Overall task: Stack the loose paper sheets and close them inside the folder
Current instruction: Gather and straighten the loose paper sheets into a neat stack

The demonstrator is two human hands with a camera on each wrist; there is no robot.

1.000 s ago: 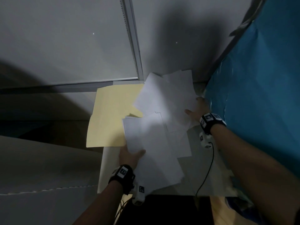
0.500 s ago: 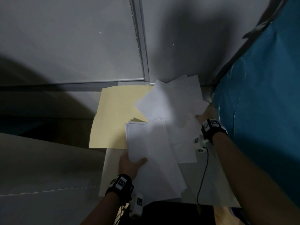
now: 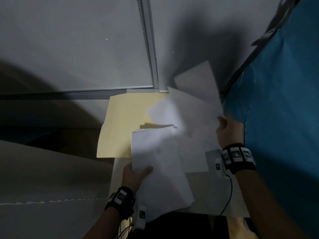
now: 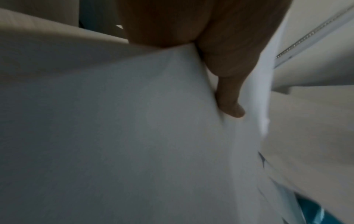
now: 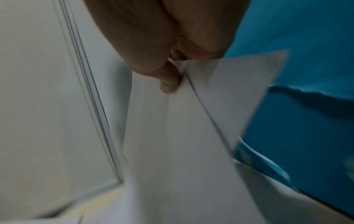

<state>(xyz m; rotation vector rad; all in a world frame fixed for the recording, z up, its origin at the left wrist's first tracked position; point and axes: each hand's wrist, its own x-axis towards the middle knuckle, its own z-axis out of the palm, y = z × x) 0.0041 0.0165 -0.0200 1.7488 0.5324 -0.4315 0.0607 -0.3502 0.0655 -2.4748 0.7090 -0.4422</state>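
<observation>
Head view | our left hand (image 3: 136, 175) pinches gathered sheets (image 3: 158, 163) | right hand (image 3: 227, 131) grips loose sheets (image 3: 195, 107), merging | folder (image 3: 124, 121) open to receive.

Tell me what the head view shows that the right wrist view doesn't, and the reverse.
Head only: the left hand gripping its own stack of sheets, and most of the open yellow folder.
Right wrist only: the right thumb pinching the sheets' edge up close.
Both: the right hand holding white sheets beside the blue sheeting.
</observation>
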